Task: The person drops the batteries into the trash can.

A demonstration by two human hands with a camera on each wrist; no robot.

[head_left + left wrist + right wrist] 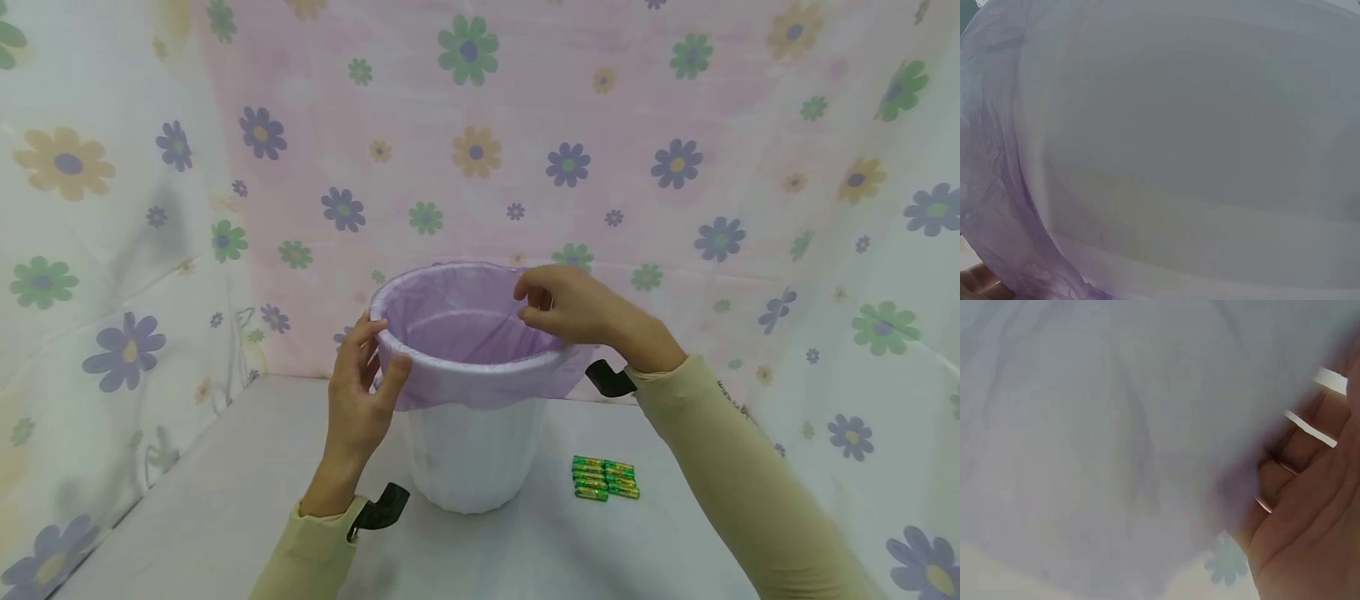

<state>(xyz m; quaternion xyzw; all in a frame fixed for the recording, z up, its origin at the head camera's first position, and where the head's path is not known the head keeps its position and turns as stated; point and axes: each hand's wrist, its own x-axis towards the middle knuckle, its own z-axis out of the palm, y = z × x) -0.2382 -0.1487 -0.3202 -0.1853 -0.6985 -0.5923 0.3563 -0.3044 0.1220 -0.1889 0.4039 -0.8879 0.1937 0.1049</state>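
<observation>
A purple trash bag [480,387] lines a white trash bin [472,458], its top folded outward over the rim. My left hand [363,400] is at the rim's left side, thumb and fingers spread and touching the folded bag from outside. Over the right part of the rim, my right hand [573,304] has its fingers curled down at the bag; the contact of its fingertips is partly hidden. The right wrist view shows bent fingers [1300,450] beside the bag's hanging fold [1097,456]. In the left wrist view the bin wall [1179,125] fills most of the picture.
Several green and gold batteries [606,478] lie in two columns on the white table [225,483], right of the bin. A flower-patterned cloth [420,108] hangs behind and on both sides.
</observation>
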